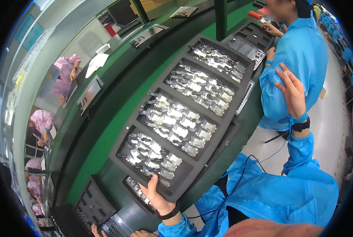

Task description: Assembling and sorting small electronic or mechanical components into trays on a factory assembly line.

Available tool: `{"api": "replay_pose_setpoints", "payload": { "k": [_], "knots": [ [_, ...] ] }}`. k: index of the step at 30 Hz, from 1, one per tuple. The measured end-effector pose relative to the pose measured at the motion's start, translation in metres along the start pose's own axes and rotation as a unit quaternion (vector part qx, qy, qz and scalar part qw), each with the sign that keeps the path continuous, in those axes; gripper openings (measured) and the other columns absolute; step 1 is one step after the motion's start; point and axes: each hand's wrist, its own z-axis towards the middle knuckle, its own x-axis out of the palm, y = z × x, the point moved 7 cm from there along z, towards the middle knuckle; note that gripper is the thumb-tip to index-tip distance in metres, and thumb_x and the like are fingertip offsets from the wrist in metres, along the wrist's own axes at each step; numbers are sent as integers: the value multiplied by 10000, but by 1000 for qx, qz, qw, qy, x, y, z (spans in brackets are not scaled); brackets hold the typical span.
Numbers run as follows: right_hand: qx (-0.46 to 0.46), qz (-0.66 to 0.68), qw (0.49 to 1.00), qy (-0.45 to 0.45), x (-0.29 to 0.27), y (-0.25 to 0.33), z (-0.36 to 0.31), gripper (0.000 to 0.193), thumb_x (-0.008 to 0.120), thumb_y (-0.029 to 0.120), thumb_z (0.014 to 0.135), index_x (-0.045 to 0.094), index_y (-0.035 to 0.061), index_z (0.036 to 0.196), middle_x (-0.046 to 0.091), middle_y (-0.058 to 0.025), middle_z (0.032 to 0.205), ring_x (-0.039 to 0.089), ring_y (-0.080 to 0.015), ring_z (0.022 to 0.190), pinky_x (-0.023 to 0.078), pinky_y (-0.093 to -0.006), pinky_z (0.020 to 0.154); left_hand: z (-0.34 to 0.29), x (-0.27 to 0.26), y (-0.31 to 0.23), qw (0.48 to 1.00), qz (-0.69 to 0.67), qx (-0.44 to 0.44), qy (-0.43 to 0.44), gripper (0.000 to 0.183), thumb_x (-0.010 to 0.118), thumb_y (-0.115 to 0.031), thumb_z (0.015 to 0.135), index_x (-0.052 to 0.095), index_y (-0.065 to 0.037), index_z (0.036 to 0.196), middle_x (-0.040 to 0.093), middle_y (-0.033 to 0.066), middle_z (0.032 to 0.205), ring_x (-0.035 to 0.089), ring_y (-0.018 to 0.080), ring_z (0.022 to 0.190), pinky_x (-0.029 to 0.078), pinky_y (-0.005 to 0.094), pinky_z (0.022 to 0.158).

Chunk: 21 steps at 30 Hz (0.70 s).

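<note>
Left hand (157,196) is at the 4-compartment tray (192,106), right hand (292,90) raised.

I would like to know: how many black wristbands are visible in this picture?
2: one wristband on the left hand's wrist, by the large black tray; the second wristband below the raised right hand. Others may be hidden.
</note>
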Motion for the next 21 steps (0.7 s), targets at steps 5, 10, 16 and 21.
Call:
{"api": "replay_pose_setpoints", "payload": {
  "k": [5,10,16,21],
  "knots": [
    [-59,-122,984,117,86,32,-28,145,555,144,1019,631,29,1063,497,-143,1455,579,-198,1203,491,-337,945,4,4,-4,999,-20,-20,26,621,585,-2,868,407,-41,1462,550,130,1274,586,252,1110,500,384,956],
    [-318,-279,807,412,219,73,-68,48,590,48,941,579,29,984,551,-220,1337,590,-364,1137,479,-394,972,-5,19,-17,1000,-1,5,19,597,579,-28,890,411,-48,1463,558,132,1309,593,272,1140,504,413,965],
    [-347,-342,715,501,302,60,-43,83,545,149,1004,535,71,980,527,-193,1384,530,-347,1115,473,-425,967,-25,31,-25,999,-19,5,44,629,610,-75,914,368,-69,1494,505,139,1377,547,266,1197,464,411,1006],
    [-359,-348,668,551,328,44,-36,140,533,189,1023,553,61,969,497,-194,1422,524,-354,1147,451,-435,994,-40,36,-33,997,-60,8,49,751,592,10,928,209,-54,1571,436,185,1444,493,275,1255,416,416,1068]
  ]
}}
